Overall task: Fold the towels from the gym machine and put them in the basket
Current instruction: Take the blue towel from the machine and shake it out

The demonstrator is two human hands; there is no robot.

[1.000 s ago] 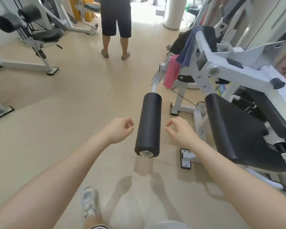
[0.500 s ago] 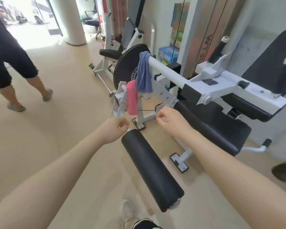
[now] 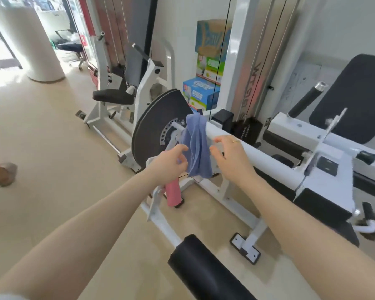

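A blue towel (image 3: 197, 148) hangs draped over the white bar (image 3: 253, 152) of the gym machine. Below it a pink towel (image 3: 173, 192) hangs from the machine's frame, its top hidden behind my left hand. My left hand (image 3: 168, 164) is at the blue towel's left edge, with thumb and fingers pinched on the cloth. My right hand (image 3: 231, 158) is just right of the towel, over the bar, fingers spread and holding nothing. No basket is in view.
A black foam roller (image 3: 206, 271) juts toward me at the bottom. The machine's black disc (image 3: 154, 131) is behind the towels, its black seat pad (image 3: 351, 98) at right. Stacked boxes (image 3: 204, 92) stand by the wall. Another person's foot (image 3: 7, 173) is at the left edge.
I have come closer to the machine and my view has swung right. Both hands went forward from above the roller to the blue towel; the left one now touches it.
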